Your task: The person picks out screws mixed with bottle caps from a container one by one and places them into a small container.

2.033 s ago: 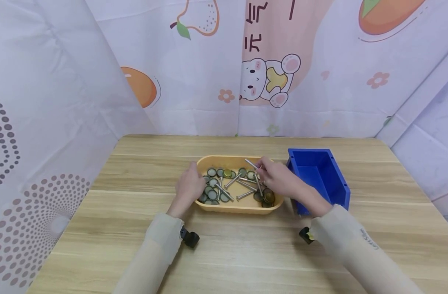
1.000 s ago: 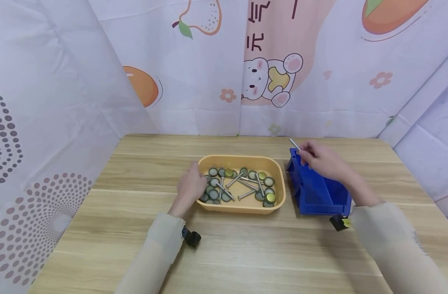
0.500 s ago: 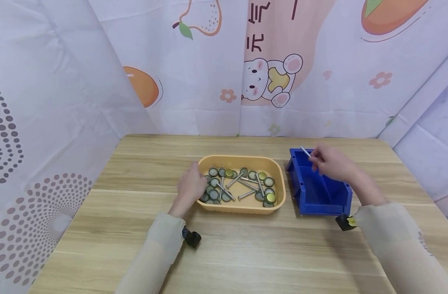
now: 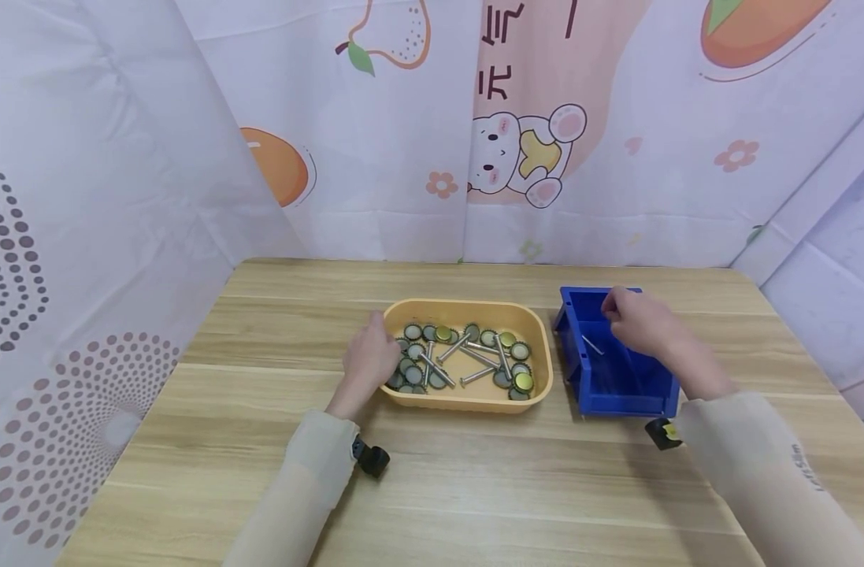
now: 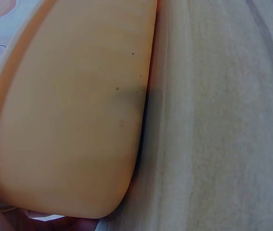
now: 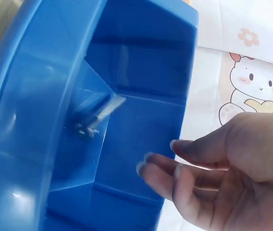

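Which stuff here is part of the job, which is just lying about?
Seems part of the job:
blue bin
bolt in the bin
tan tray, held by the left hand
bolts in the tray

Probably just there:
bottle caps among those bolts
printed curtain behind

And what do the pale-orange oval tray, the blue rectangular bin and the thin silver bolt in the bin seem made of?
Pale-orange oval tray: probably plastic, satin; smooth wall with soft shading.
Blue rectangular bin: likely plastic, glossy; bright highlights on its wall.
Thin silver bolt: apparently metal; pale grey gleam, finish too blurred to tell.
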`<move>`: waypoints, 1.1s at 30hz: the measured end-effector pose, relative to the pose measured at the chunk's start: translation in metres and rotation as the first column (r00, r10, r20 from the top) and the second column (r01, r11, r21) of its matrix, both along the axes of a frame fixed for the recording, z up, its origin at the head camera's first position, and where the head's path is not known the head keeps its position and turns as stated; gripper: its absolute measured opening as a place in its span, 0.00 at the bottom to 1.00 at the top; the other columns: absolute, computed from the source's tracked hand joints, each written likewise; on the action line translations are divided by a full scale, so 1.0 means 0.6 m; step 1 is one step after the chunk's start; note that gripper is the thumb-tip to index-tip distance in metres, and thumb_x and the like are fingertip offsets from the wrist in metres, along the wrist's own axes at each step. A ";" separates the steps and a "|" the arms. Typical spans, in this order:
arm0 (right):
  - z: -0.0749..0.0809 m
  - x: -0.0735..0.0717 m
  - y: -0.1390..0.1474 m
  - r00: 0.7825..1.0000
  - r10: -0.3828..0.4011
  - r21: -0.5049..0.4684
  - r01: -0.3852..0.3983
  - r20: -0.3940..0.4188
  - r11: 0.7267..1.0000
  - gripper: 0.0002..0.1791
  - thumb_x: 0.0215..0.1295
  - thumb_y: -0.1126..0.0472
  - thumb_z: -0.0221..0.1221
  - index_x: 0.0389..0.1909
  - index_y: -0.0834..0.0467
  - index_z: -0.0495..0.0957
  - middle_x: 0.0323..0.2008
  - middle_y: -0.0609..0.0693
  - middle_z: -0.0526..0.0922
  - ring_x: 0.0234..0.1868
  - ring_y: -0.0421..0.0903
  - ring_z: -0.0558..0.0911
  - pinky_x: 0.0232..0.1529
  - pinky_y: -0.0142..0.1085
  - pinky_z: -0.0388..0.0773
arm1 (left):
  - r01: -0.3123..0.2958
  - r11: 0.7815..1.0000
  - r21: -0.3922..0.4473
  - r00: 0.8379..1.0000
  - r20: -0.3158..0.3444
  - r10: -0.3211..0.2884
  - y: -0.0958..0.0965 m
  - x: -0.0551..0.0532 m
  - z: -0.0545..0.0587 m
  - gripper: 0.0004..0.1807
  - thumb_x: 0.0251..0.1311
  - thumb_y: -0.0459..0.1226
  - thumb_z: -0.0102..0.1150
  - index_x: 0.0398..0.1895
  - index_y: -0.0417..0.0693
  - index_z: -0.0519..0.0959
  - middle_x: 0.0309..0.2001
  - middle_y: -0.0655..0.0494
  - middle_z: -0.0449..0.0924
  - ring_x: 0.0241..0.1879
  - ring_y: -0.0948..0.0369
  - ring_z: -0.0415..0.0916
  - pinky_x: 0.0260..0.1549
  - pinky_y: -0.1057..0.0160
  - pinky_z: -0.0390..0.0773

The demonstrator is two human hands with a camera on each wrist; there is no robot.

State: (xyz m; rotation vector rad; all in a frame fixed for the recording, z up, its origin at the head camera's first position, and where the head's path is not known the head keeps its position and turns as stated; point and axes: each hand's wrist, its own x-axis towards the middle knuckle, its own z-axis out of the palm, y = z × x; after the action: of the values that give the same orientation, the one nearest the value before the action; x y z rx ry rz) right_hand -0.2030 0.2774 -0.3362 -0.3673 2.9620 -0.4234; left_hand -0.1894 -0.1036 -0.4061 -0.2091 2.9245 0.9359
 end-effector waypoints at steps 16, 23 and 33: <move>0.022 -0.001 -0.018 0.995 -0.076 -0.139 0.067 -0.063 0.988 0.21 0.73 0.53 0.51 0.47 0.69 0.78 0.33 0.60 0.82 0.32 0.51 0.78 0.36 0.44 0.74 | -0.001 1.000 0.000 1.000 0.001 0.001 0.001 -0.002 -0.002 0.23 0.63 0.36 0.49 0.62 0.42 0.66 0.37 0.47 0.80 0.32 0.53 0.76 0.27 0.59 0.68; 0.039 -0.002 -0.050 0.993 -0.083 -0.122 0.073 -0.083 0.990 0.22 0.73 0.48 0.51 0.47 0.65 0.79 0.38 0.62 0.85 0.36 0.54 0.81 0.41 0.49 0.77 | -0.002 1.000 0.000 1.000 0.002 0.002 0.000 -0.001 0.000 0.24 0.63 0.36 0.48 0.63 0.42 0.66 0.38 0.46 0.80 0.33 0.52 0.76 0.28 0.58 0.69; 0.029 0.004 -0.108 0.995 -0.053 -0.204 0.034 -0.090 0.978 0.21 0.72 0.48 0.53 0.45 0.64 0.79 0.35 0.59 0.85 0.34 0.51 0.81 0.36 0.43 0.77 | -0.005 1.000 0.007 1.000 0.006 0.005 0.001 -0.001 0.000 0.24 0.64 0.36 0.49 0.63 0.42 0.65 0.38 0.46 0.80 0.31 0.52 0.76 0.27 0.59 0.69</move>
State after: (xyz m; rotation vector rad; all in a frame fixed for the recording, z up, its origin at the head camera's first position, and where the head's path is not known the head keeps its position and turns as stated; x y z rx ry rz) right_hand -0.2007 0.2129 -0.3186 -0.3535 3.0313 -0.7362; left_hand -0.1899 -0.1031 -0.4062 -0.2182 2.9158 0.9439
